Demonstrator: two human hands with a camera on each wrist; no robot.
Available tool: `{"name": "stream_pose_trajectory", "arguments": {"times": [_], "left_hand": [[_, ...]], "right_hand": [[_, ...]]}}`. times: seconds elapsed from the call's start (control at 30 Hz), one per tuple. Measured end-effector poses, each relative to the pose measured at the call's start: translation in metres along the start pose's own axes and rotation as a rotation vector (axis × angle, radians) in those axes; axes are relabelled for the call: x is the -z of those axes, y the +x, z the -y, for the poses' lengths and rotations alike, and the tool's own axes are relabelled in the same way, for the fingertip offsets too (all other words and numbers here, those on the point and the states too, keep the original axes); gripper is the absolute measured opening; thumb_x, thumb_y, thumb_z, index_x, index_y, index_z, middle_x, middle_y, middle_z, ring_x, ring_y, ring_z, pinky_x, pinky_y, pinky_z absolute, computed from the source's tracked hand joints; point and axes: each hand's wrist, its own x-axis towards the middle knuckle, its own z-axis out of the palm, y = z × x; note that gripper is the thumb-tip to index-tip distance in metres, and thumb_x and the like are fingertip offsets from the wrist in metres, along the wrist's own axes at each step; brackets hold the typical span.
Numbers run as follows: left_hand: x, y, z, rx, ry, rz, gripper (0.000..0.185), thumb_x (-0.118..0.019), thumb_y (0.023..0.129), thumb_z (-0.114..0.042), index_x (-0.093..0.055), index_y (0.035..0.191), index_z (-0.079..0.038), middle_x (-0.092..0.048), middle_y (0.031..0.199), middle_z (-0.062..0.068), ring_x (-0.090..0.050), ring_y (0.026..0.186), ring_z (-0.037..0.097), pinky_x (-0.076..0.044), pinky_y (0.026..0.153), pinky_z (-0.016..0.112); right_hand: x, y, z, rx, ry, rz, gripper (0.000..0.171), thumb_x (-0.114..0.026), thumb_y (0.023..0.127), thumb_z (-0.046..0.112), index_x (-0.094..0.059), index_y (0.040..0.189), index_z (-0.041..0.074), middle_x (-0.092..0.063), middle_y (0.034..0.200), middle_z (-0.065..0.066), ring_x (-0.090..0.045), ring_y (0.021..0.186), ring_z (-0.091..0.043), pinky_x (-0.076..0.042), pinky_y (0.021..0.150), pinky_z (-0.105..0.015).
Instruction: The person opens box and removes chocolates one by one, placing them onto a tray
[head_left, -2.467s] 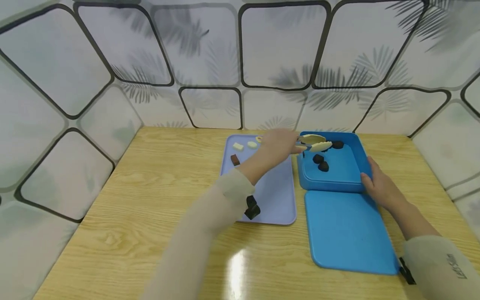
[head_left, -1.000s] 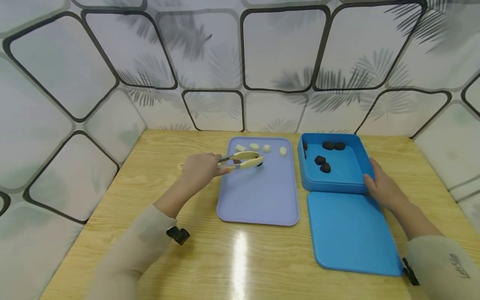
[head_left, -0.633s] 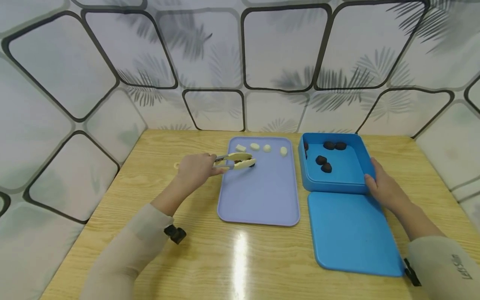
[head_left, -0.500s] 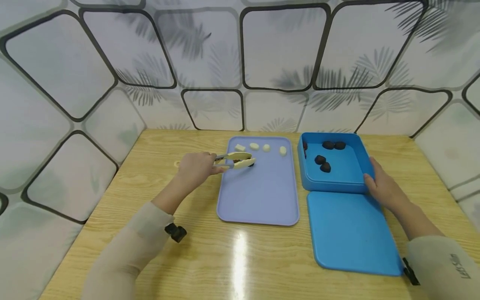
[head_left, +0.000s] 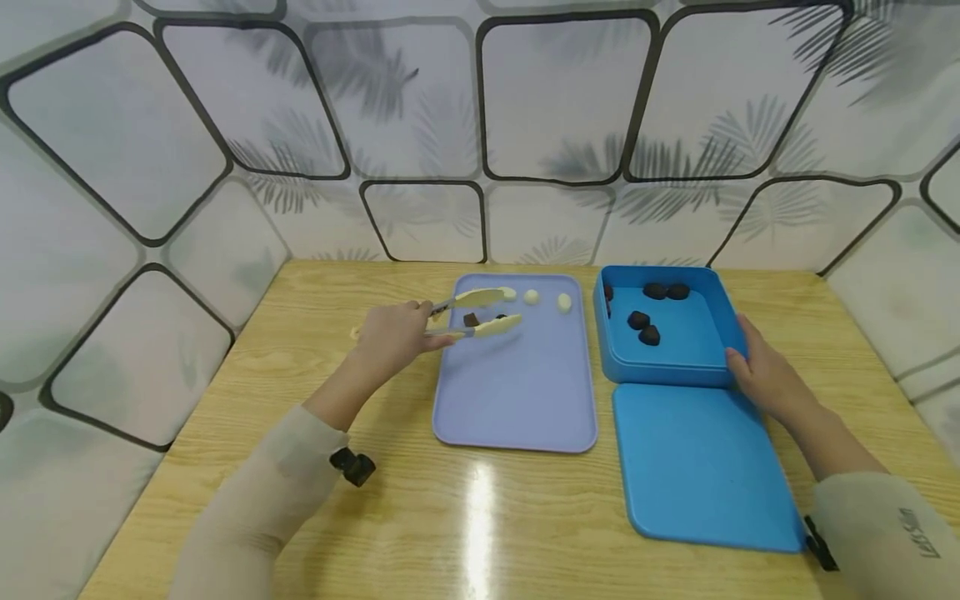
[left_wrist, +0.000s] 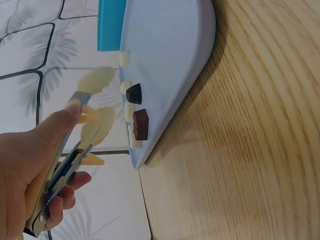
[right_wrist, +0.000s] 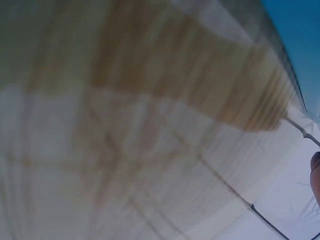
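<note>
My left hand (head_left: 392, 335) grips yellow-tipped metal tongs (head_left: 493, 326) over the left side of a lilac tray (head_left: 517, 392). The tongs' tips are spread apart with nothing pinched between them. Close by on the tray sit a brown chocolate block (head_left: 470, 320) and a small dark chocolate (left_wrist: 134, 93), the latter partly hidden by the tongs in the head view. Several white pieces (head_left: 531, 297) line the tray's far edge. My right hand (head_left: 768, 371) holds the right wall of a blue box (head_left: 663, 375), thumb at the rim. Several dark chocolates (head_left: 649, 335) lie inside.
A flat blue lid (head_left: 705, 467) lies in front of the box, to the right of the tray. All of it stands on a wooden table (head_left: 300, 333). A patterned wall covering (head_left: 420, 217) rises behind and at both sides.
The tongs moved from over the blue box left to the tray, carrying a dark chocolate. Their tips have since spread, leaving that chocolate on the tray beside the brown block. The right hand stayed put.
</note>
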Motion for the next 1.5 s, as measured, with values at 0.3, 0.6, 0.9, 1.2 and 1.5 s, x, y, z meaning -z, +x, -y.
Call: {"name": "stream_pose_trajectory", "arguments": {"times": [0.3, 0.6, 0.9, 1.2, 1.5], "left_hand": [[-0.004, -0.003, -0.006, -0.010, -0.040, -0.101, 0.088, -0.060, 0.072, -0.073, -0.060, 0.122, -0.001, -0.069, 0.091, 0.014, -0.053, 0.046, 0.021, -0.034, 0.035, 0.029], [0.000, -0.001, -0.012, -0.056, -0.075, -0.180, 0.088, -0.064, 0.069, -0.072, -0.060, 0.122, -0.002, -0.069, 0.092, 0.013, -0.055, 0.048, 0.020, -0.031, 0.035, 0.027], [0.017, 0.005, -0.025, -0.097, -0.062, -0.159, 0.096, -0.057, 0.070, -0.077, -0.055, 0.130, -0.002, -0.067, 0.099, 0.009, -0.052, 0.049, 0.016, -0.035, 0.036, 0.026], [0.027, 0.017, -0.045, -0.165, -0.078, -0.168, 0.093, -0.057, 0.071, -0.077, -0.056, 0.127, -0.002, -0.066, 0.096, 0.006, -0.060, 0.062, 0.016, -0.038, 0.037, 0.025], [0.035, 0.033, -0.064, -0.192, -0.072, -0.101, 0.097, -0.051, 0.073, -0.079, -0.051, 0.135, -0.005, -0.066, 0.111, 0.008, -0.063, 0.070, 0.016, -0.042, 0.041, 0.026]], "right_hand": [[-0.001, 0.002, -0.002, 0.022, -0.026, -0.013, 0.065, -0.027, 0.103, 0.030, 0.005, 0.149, -0.003, -0.013, 0.144, -0.043, -0.020, 0.126, -0.064, -0.022, 0.096, -0.072], [0.000, 0.002, -0.002, 0.023, -0.007, -0.005, 0.066, -0.027, 0.103, 0.030, 0.006, 0.148, -0.004, -0.010, 0.145, -0.042, -0.016, 0.128, -0.062, -0.020, 0.098, -0.071], [0.000, 0.000, -0.001, 0.008, 0.007, 0.012, 0.067, -0.026, 0.103, 0.032, 0.007, 0.148, -0.004, -0.007, 0.146, -0.041, -0.015, 0.128, -0.063, -0.021, 0.095, -0.073], [-0.003, -0.004, -0.003, 0.023, -0.004, -0.004, 0.067, -0.028, 0.103, 0.031, 0.006, 0.148, -0.005, -0.008, 0.146, -0.041, -0.015, 0.129, -0.062, -0.021, 0.096, -0.073], [-0.002, -0.001, -0.005, 0.065, -0.006, -0.026, 0.066, -0.029, 0.103, 0.029, 0.004, 0.147, -0.007, -0.006, 0.147, -0.040, -0.011, 0.133, -0.059, -0.015, 0.102, -0.070]]}}
